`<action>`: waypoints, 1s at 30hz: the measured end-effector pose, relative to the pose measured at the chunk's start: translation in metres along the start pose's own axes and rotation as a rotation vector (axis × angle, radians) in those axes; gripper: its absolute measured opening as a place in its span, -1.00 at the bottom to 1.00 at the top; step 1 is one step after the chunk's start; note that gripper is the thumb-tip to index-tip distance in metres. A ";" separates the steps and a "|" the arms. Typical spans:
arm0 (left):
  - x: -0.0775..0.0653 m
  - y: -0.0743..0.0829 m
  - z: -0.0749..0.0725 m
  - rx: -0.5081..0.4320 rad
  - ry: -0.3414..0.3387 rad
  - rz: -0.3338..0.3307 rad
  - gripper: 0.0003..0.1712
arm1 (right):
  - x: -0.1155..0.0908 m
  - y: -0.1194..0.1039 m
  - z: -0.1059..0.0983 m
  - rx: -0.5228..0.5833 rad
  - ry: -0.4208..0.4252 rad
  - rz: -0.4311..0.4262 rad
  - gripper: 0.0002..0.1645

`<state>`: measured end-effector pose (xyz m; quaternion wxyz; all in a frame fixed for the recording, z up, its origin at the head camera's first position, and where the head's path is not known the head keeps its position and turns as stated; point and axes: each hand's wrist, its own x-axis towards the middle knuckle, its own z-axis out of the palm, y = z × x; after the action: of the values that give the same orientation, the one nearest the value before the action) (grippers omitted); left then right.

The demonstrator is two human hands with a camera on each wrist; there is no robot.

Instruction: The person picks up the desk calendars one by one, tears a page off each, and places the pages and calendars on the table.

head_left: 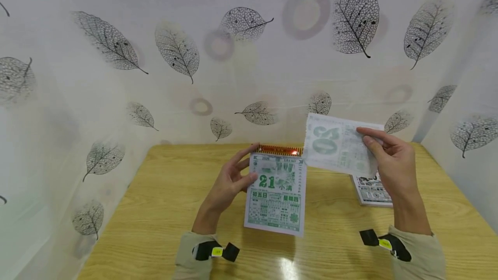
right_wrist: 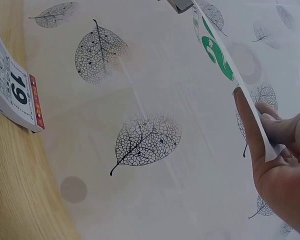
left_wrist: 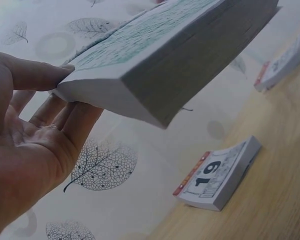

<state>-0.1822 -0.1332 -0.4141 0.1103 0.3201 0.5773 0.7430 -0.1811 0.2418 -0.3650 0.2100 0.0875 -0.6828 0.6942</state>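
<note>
The person's left hand (head_left: 229, 182) grips a thick white tear-off calendar block printed in green (head_left: 277, 193), its top page showing a large "21". The thumb (left_wrist: 27, 75) lies on the printed face at the block's left edge, and the fingers (left_wrist: 65, 117) curl under it. In the left wrist view the block is raised off the table and tilted, its grey stacked page edges (left_wrist: 200, 65) turned toward the camera. A red and gold binding strip (head_left: 279, 150) runs along the block's far end, just beyond the fingertips.

The right hand (head_left: 393, 165) pinches a single thin loose sheet of calendar paper (head_left: 336, 146) bearing a large green "20" that reads upside down in the head view. The thumb (right_wrist: 247, 127) presses on one face of the sheet and the fingers (right_wrist: 285, 131) close on the other, holding it near its right-hand edge. The sheet hangs in the air, clear of the table, and its free left corner reaches close to the block's binding; whether they touch cannot be told.

Below the right hand, partly hidden by the sheet and the palm, a second white calendar block with black print (head_left: 371, 191) lies flat on the light wooden table (head_left: 155, 211). The wrist views show its top page reading "19" and a red strip along one edge. White sheeting patterned with grey skeleton leaves (head_left: 249, 55) stands behind and to both sides of the table.
</note>
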 end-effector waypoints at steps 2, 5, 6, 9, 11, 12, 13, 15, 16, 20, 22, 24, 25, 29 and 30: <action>0.001 0.000 0.001 -0.001 0.004 -0.007 -0.21 | 0.000 0.000 -0.002 0.003 0.001 -0.009 -0.71; 0.002 -0.002 0.002 0.002 0.000 -0.008 -0.21 | 0.000 -0.001 -0.005 -0.011 0.011 -0.020 -0.70; 0.003 -0.002 0.002 0.002 -0.004 -0.004 -0.21 | 0.001 -0.001 -0.005 -0.019 0.019 -0.022 -0.70; 0.003 -0.003 0.002 0.011 -0.015 0.007 -0.22 | 0.000 0.000 -0.007 -0.013 0.038 -0.018 -0.69; 0.002 -0.003 0.001 0.013 -0.017 0.020 -0.22 | 0.001 0.001 -0.008 0.005 0.037 -0.010 -0.69; 0.002 -0.003 0.000 0.011 -0.016 0.024 -0.22 | 0.001 0.001 -0.008 0.013 0.034 -0.007 -0.70; 0.001 -0.002 0.000 0.009 -0.014 0.027 -0.22 | 0.001 0.002 -0.008 0.018 0.030 -0.004 -0.70; 0.001 -0.003 0.000 0.006 -0.017 0.033 -0.22 | 0.001 0.003 -0.008 0.015 0.024 0.002 -0.70; 0.001 -0.003 -0.001 0.004 -0.021 0.033 -0.22 | 0.002 0.003 -0.008 0.012 0.026 0.002 -0.70; 0.000 -0.002 -0.001 0.001 -0.017 0.016 -0.21 | 0.003 0.003 -0.012 -0.004 0.097 0.006 -0.72; -0.001 -0.001 -0.002 -0.002 0.000 0.009 -0.20 | 0.003 0.003 -0.014 0.040 0.123 0.007 -0.72; -0.002 0.001 -0.005 -0.003 0.023 0.004 -0.20 | 0.004 0.003 -0.017 0.104 0.123 0.010 -0.71; -0.003 0.001 -0.006 -0.004 0.033 0.001 -0.20 | 0.004 0.004 -0.018 0.128 0.117 0.010 -0.70; -0.004 0.003 -0.009 -0.013 0.067 -0.013 -0.18 | 0.004 0.005 -0.018 0.152 0.092 0.003 -0.66; -0.005 0.003 -0.010 -0.015 0.073 -0.015 -0.18 | 0.004 0.005 -0.018 0.151 0.089 0.005 -0.65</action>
<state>-0.1837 -0.1444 -0.4144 0.0970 0.2876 0.5776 0.7578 -0.1840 0.2603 -0.3688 0.2313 0.0703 -0.6189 0.7473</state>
